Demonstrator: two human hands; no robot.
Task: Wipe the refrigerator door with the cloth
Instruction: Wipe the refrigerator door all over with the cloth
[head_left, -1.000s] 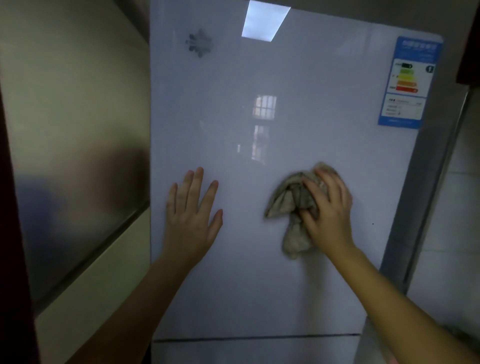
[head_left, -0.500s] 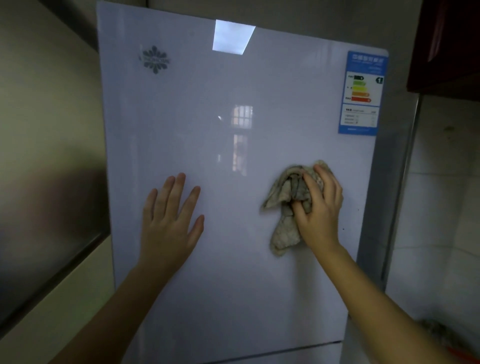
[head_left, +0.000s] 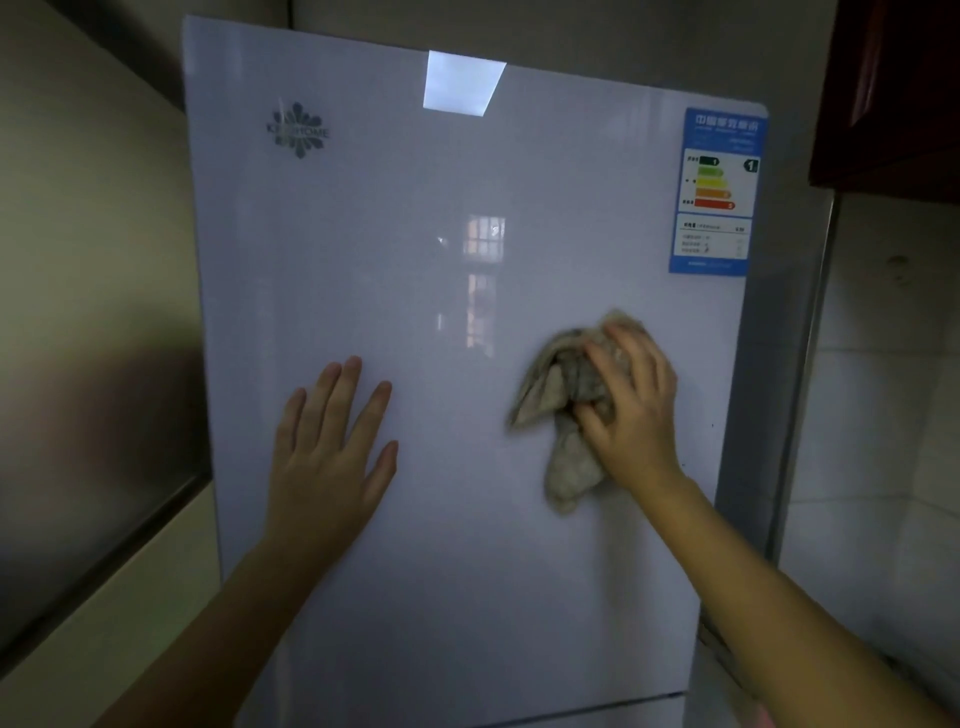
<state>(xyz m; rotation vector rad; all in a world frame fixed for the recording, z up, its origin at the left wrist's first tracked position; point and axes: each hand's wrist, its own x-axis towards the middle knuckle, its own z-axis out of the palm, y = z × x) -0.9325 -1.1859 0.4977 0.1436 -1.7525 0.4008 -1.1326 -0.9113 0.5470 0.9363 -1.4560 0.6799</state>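
Note:
The glossy white refrigerator door (head_left: 415, 234) fills the middle of the view. My right hand (head_left: 631, 408) presses a crumpled beige cloth (head_left: 558, 415) against the door's right half, below the blue energy label (head_left: 714, 192). Part of the cloth hangs down under my palm. My left hand (head_left: 332, 447) lies flat on the door's left half, fingers spread, holding nothing.
A brand logo (head_left: 297, 130) sits at the door's upper left. A cabinet side with a metallic panel (head_left: 93, 415) stands close on the left. A tiled wall (head_left: 883, 415) is on the right, with a dark red cupboard (head_left: 893, 88) above it. A seam (head_left: 597, 704) marks the door's lower edge.
The view has tilted up and shifted, showing more of the door's top. My right hand with the cloth has slid slightly up and right on the door. My left hand stays pressed flat.

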